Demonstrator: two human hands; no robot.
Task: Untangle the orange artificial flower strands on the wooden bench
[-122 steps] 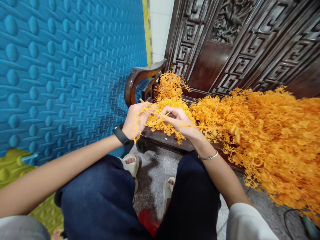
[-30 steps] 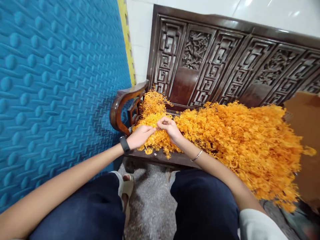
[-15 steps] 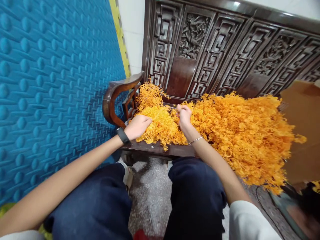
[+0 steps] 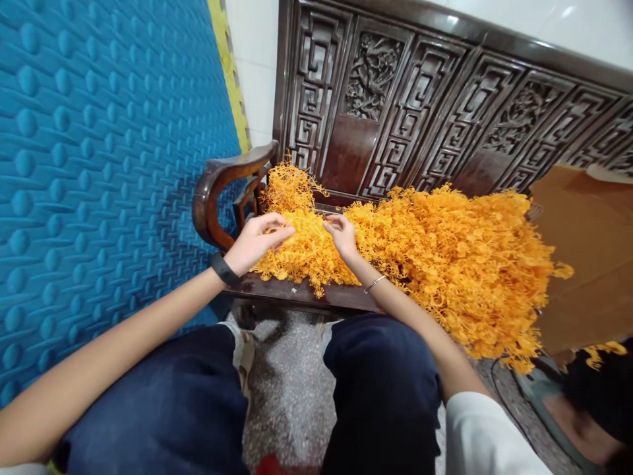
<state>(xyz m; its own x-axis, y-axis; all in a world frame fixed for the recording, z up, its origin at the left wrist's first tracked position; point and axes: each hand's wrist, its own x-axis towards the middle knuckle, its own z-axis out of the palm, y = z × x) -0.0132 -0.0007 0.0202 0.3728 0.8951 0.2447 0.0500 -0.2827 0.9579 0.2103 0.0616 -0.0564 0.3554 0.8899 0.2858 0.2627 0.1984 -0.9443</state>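
My left hand (image 4: 260,241), with a dark band on its wrist, is over the left part of a heap of yellow plastic flower pieces (image 4: 314,260). Its thumb and fingers are curled towards each other; whatever is between them blends with the yellow behind. Facing it, my right hand (image 4: 342,236) wears a thin bangle and has its fingertips drawn together in a pinch. Too little shows to name what is in that pinch. To the right spreads a big orange pile of similar branching pieces (image 4: 459,264). A smaller orange tangle (image 4: 289,188) lies behind my left hand.
The pieces lie on a dark wooden bench (image 4: 262,288) with a curved armrest (image 4: 202,198) and a carved back (image 4: 356,148). Blue textured matting (image 4: 113,165) stands on the left. A cardboard box (image 4: 578,264) is at the right, near a person's leg and slipper (image 4: 548,409).
Both hands have risen a little and come closer together. The left hand's fingers have spread somewhat from a tighter pinch. The view has shifted slightly.
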